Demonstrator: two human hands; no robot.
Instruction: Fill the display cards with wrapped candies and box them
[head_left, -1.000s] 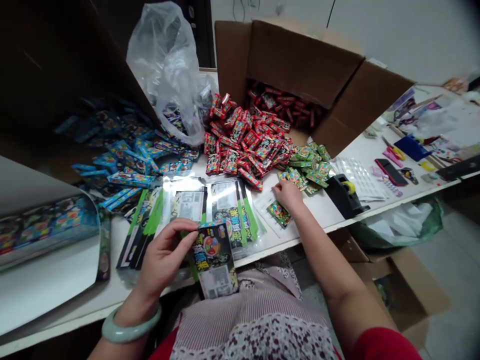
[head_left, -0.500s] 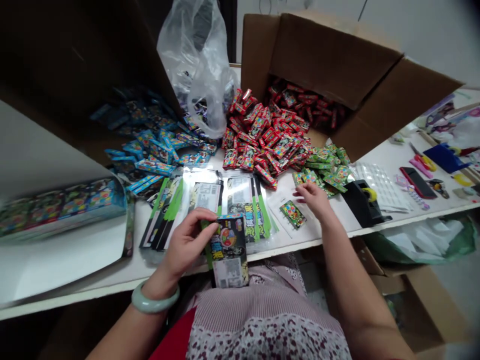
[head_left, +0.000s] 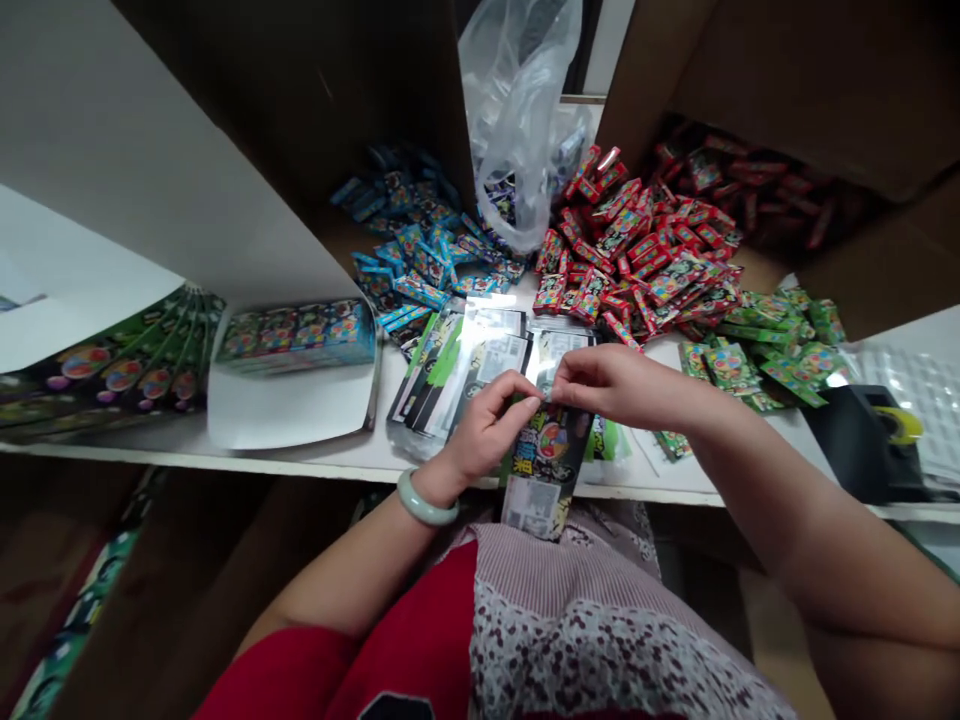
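Note:
A black printed pouch [head_left: 553,450] with a colourful round picture and a pale label hangs upright at the table edge, in front of my apron. My left hand [head_left: 495,425] pinches its top left corner between thumb and fingers. My right hand [head_left: 600,380] is closed at the top right of the same pouch, fingertips almost meeting those of the left. Any small thing between the fingertips is too hidden to make out. Just behind the hands lies a stack of similar pouches [head_left: 431,375] with clear plastic tops.
Piles of small blue packets [head_left: 420,260], red packets [head_left: 637,250] and green packets [head_left: 772,345] lie behind, partly inside cardboard boxes. A clear plastic bag [head_left: 517,120] stands between them. An open display carton [head_left: 292,410] holds a row of boxes at left; a black tape dispenser [head_left: 862,440] stands at right.
My right hand has moved left from the green packet on the table to the top of the pouch. The view has swung left. My left hand still holds the pouch.

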